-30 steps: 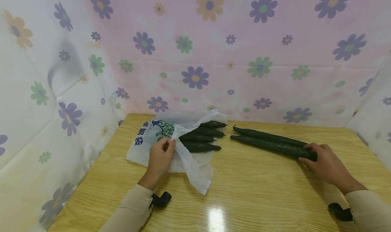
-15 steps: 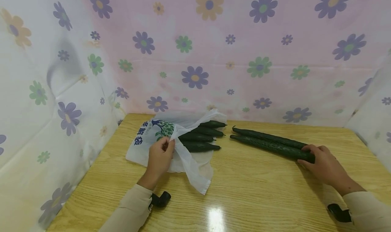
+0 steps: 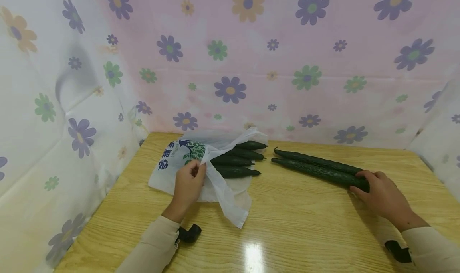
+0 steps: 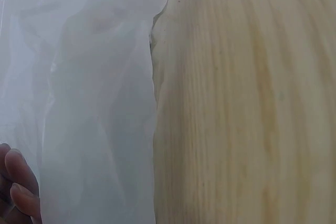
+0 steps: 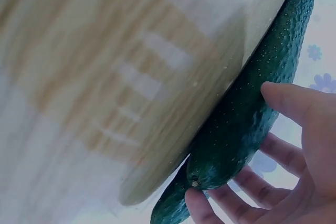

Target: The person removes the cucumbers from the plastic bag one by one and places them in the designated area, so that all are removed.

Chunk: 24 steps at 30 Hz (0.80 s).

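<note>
My left hand [image 3: 188, 183] pinches the edge of a white plastic bag [image 3: 169, 181] printed with dark characters and a green tree. Out of the bag's mouth poke the stem ends of several dark green cucumbers [image 3: 238, 172]; their other ends are hidden inside. To the right, two long cucumbers [image 3: 323, 173] lie side by side on the table, stems toward the bag. My right hand [image 3: 384, 195] grips the blunt right end of the nearer one. In the right wrist view, its thumb presses one side of that cucumber [image 5: 247, 108], with fingers under the other side and at the blunt tip.
The wooden table [image 3: 287, 225] ends at a flowered cloth backdrop [image 3: 266, 65], which also covers both sides. A loose flap of the bag [image 3: 230, 209] trails toward me. Each wrist carries a black camera mount [image 3: 190, 234].
The right hand has shifted slightly left along the cucumber. The left hand keeps its pinch on the bag, and the bag and its cucumbers stay in place.
</note>
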Motion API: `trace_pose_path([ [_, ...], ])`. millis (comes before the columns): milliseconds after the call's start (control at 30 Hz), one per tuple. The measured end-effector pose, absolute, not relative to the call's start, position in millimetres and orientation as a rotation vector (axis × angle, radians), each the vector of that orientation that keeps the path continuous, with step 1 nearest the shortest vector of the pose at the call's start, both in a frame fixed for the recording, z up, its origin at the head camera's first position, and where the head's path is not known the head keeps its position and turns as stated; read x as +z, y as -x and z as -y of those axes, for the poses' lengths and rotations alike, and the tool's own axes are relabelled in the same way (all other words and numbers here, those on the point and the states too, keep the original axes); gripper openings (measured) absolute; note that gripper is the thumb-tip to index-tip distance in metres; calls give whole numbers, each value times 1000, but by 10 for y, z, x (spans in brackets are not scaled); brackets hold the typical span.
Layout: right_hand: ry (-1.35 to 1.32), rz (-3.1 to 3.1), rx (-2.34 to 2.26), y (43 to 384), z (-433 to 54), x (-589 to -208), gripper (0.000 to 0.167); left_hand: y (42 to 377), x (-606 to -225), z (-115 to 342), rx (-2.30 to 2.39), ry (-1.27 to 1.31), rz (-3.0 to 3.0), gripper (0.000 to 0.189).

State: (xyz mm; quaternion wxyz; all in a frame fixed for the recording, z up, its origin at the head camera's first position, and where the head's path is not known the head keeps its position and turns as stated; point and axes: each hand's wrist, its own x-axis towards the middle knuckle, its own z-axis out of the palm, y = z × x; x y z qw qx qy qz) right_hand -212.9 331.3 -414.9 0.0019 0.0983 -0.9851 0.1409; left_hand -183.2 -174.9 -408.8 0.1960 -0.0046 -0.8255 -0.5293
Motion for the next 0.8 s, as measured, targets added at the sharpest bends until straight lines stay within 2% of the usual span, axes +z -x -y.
trace_pose_path([
  [333,-388,2887,386,2113,-3131,-4099,42,1836,-4080,1742,-1482,1,2319,23],
  [800,-444,2846,397,2101,-2819,-4041,38,1835,-4108,1754,-1472,15,2330,23],
])
